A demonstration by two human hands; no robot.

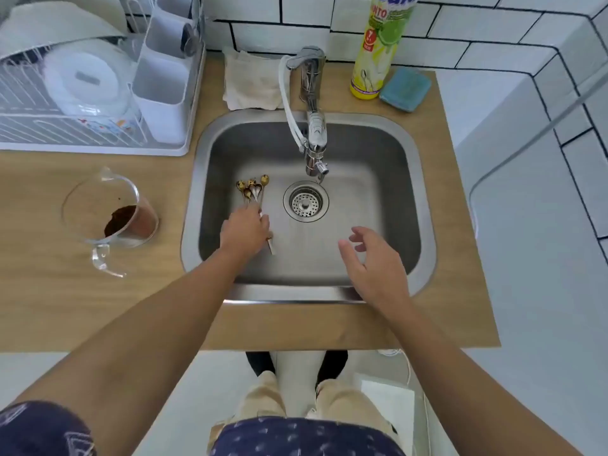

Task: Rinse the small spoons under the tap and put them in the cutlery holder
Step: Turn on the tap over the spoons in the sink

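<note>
Head view: my left hand (245, 230) rests on the handles of the small spoons (253, 192) on the sink (388, 179) floor, left of the drain (306, 200) — whether its fingers grip them, I cannot tell. Spoons lie lengthwise, bowls toward the back wall. My right hand (375, 261) hovers with fingers relaxed, holding nothing.

The tap (314, 126) overhangs the sink (378, 166) rear; its right half lies open, the spoons (252, 189) occupy the left.
</note>
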